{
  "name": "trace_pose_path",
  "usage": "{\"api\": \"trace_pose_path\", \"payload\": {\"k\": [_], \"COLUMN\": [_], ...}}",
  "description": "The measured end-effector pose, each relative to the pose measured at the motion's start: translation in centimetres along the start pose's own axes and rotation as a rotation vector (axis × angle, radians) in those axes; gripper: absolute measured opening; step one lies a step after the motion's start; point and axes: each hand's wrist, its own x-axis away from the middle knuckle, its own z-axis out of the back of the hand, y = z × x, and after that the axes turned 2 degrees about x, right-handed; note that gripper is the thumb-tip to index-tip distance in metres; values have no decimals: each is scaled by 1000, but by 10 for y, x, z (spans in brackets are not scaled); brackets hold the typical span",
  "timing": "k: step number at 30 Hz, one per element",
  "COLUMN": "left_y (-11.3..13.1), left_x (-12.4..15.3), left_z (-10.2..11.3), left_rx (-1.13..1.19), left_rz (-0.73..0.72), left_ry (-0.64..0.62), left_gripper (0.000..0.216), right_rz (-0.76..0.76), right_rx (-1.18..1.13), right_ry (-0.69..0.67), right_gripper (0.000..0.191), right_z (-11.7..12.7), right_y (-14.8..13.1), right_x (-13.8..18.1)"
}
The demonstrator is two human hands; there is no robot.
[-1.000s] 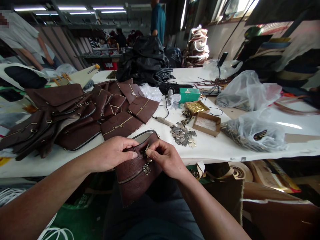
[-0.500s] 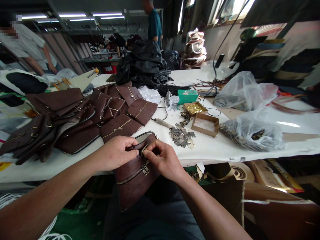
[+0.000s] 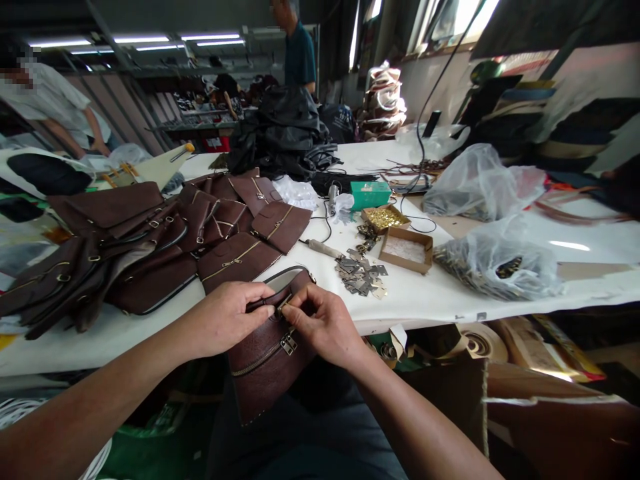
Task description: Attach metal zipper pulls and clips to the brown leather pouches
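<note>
A dark brown leather bag piece hangs over the table's front edge above my lap, its brass zipper crossing it at a slant. My left hand pinches the upper part of this leather from the left, thumb and fingers closed. From the right, my right hand has thumb and forefinger shut on a small brass-coloured metal fitting at the leather. The fingertips of both hands almost meet there, and part of the fitting is hidden. A curved dark-edged piece with a pale lining rises behind the fingers.
Brown leather bags are heaped at left. Flat metal plates, a soldering-iron-like tool, a cardboard tray, a box of gold-coloured pieces and a plastic bag of metal parts lie at right. Two people stand beyond.
The view has shifted slightly. Both hands stay at the same spot on the leather, and the metal fitting between the right fingertips is tilted a little differently.
</note>
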Motion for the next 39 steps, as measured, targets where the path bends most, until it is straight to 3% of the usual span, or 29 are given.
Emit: {"api": "trace_pose_path", "payload": {"k": [13, 20, 27, 32, 35, 39], "left_y": [10, 8, 8, -7, -23, -34], "left_x": [-2, 5, 10, 7, 5, 9], "left_z": [-11, -18, -15, -13, -8, 4], "left_rx": [-133, 46, 0, 169, 293, 418], "left_rz": [10, 42, 19, 31, 59, 124], "left_ry": [92, 70, 83, 32, -14, -62], "left_gripper": [21, 24, 26, 36, 34, 38], "right_rz": [-16, 100, 173, 247, 293, 382], "right_rx": [78, 189, 263, 296, 200, 238], "right_ry": [46, 105, 120, 203, 149, 232], "right_gripper": [18, 16, 15, 9, 6, 28], "right_z": [0, -5, -10, -15, -12, 1], "right_y": [1, -4, 0, 8, 10, 5], "right_x": [1, 8, 9, 6, 5, 1]}}
